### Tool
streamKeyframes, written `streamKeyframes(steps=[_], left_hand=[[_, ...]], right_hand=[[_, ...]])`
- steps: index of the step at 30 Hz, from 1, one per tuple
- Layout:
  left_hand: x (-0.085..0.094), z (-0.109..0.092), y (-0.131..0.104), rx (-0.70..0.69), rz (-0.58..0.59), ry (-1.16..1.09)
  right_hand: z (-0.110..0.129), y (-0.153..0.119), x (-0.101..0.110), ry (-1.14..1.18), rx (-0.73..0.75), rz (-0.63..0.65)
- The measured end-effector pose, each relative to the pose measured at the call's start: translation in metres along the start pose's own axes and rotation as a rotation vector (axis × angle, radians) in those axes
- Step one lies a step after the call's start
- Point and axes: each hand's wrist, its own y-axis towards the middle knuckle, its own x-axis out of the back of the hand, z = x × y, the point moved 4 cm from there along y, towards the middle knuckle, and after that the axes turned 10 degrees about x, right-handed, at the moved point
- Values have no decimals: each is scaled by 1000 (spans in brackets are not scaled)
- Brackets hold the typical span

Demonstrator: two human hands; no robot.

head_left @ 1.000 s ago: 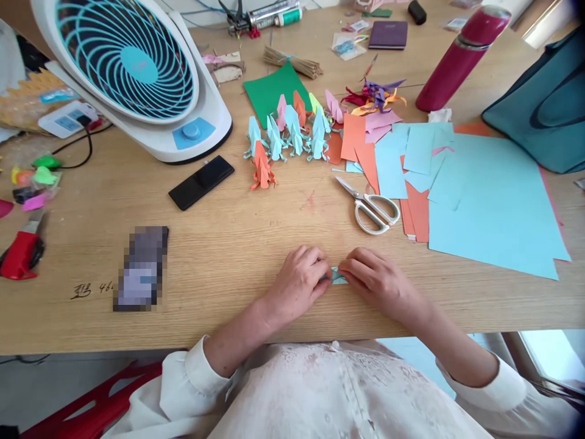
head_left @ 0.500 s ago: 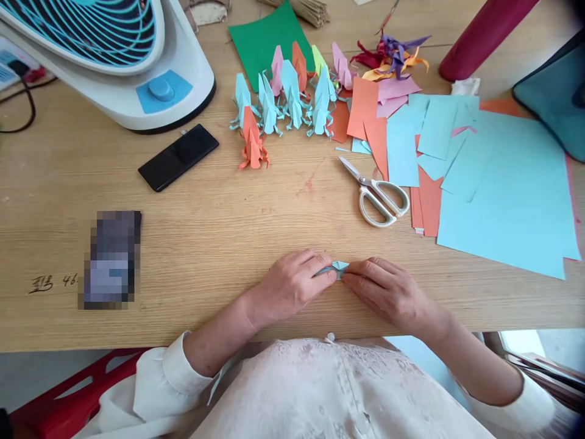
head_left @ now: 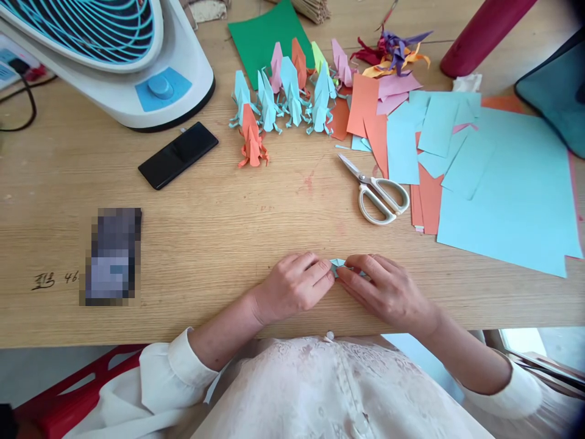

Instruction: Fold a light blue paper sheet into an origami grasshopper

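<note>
A small folded light blue paper piece (head_left: 337, 263) is held between both hands near the table's front edge. My left hand (head_left: 297, 283) pinches its left end, fingers closed. From the right, my right hand (head_left: 388, 289) grips the other end between thumb and fingers. The fingers hide most of the piece. Scissors (head_left: 378, 194) lie beyond my hands, a little to the right. Farther back stand several folded light blue paper figures (head_left: 292, 91), with an orange figure (head_left: 251, 140) in front of them.
Light blue sheets (head_left: 507, 201) and orange scraps cover the right side. At the back are a green sheet (head_left: 249, 42), purple folded strips (head_left: 397, 52) and a dark red cylinder (head_left: 484, 36). A fan (head_left: 183, 73), a black phone (head_left: 178, 155) and a blurred device (head_left: 112, 256) are on the left.
My right hand's fingers have shifted slightly left along the folded paper, and more of its right part shows beneath them. My left fingers have closed in around the left end.
</note>
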Motion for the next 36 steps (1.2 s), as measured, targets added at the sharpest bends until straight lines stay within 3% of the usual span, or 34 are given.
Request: streamKeyframes(steps=[6, 13, 18, 24, 30, 36], left_hand=[[2, 1, 0, 28, 37, -22], [4, -1, 0, -16, -62, 47], [6, -2, 1, -4, -137, 48], [5, -2, 1, 1, -120, 44], [5, -1, 3, 44, -83, 14], [11, 9, 1, 83, -48, -162]], right_hand=[[6, 9, 6, -38, 88, -31], [4, 2, 3, -1, 39, -28], [6, 3, 5, -26, 81, -59], [9, 7, 4, -62, 83, -77], [8, 7, -1, -24, -35, -77], [11, 8, -5, -19, -63, -78]])
